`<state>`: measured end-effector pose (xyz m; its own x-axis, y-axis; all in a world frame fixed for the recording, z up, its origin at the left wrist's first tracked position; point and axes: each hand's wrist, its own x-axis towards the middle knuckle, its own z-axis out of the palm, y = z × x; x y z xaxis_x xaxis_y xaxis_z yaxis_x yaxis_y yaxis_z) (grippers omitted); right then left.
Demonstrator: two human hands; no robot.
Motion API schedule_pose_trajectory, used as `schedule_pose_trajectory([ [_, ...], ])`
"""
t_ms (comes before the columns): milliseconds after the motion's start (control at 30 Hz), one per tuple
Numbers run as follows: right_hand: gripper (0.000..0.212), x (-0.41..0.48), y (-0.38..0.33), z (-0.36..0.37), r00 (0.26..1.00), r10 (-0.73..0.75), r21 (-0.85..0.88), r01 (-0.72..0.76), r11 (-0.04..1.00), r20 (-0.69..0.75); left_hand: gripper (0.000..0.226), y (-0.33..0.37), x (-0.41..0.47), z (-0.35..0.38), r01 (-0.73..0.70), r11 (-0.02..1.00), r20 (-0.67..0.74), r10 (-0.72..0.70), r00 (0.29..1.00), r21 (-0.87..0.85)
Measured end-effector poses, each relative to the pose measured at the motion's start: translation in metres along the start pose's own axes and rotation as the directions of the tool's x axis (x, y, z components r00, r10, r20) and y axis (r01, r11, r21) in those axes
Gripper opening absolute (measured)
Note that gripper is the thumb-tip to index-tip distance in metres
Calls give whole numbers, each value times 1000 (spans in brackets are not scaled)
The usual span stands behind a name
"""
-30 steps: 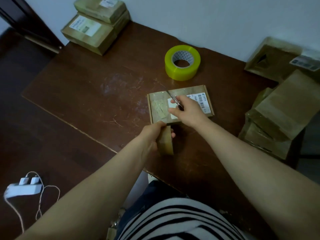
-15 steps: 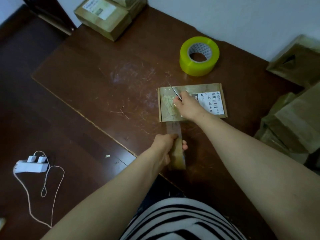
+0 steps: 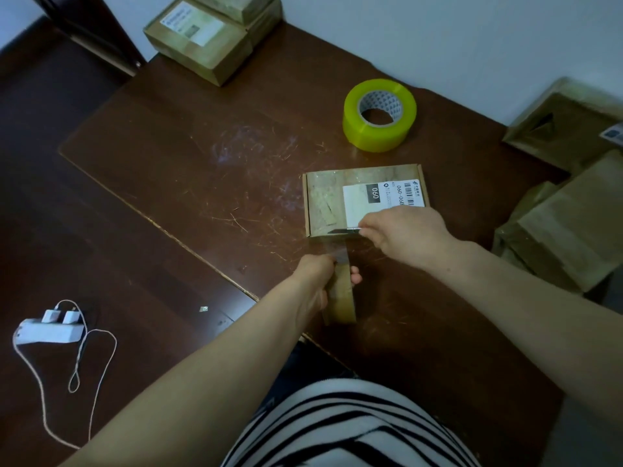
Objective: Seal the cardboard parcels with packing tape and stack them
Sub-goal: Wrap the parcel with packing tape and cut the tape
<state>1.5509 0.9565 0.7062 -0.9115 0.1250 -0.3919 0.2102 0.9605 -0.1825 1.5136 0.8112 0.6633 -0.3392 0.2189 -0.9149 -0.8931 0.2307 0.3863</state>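
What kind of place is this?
Probably a home parcel-packing corner: labelled brown cardboard parcels stacked by the wall, a yellow-green roll of packing tape, and a scratched dark wooden table.

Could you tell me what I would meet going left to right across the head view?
White power strip, stacked parcels at the far corner, flat labelled parcel, pile of parcels at the right edge.

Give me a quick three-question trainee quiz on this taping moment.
1. True or false: the left hand grips a tape roll whose strip stretches to the flat parcel.
2. The blade in the right hand is at the parcel's: A) far edge B) near edge C) far corner.
3. Fill in: the yellow-green roll lies ____ the parcel, toward the wall.
Key: 1 true; 2 B; 3 beyond.
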Motion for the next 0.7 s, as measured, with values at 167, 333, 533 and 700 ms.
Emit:
schedule_pose_trajectory([
  [167,20,2,-11,14,997,-75,-268,68,961,-17,28,1,-2,3,-6,1000,-6,6,1000,-5],
  [333,26,2,-16,25,995,-102,-364,96,926,3,21,1,-3,5,-23,1000,2,23,1000,-12],
  [533,23,-1,-7,36,995,-98,-375,94,922,7,19,2,-2,5,-18,1000,3,18,1000,9],
  [700,23,-14,24,52,998,51,172,-55,984,26,23,2,-1,4,12,1000,-1,-12,1000,6],
])
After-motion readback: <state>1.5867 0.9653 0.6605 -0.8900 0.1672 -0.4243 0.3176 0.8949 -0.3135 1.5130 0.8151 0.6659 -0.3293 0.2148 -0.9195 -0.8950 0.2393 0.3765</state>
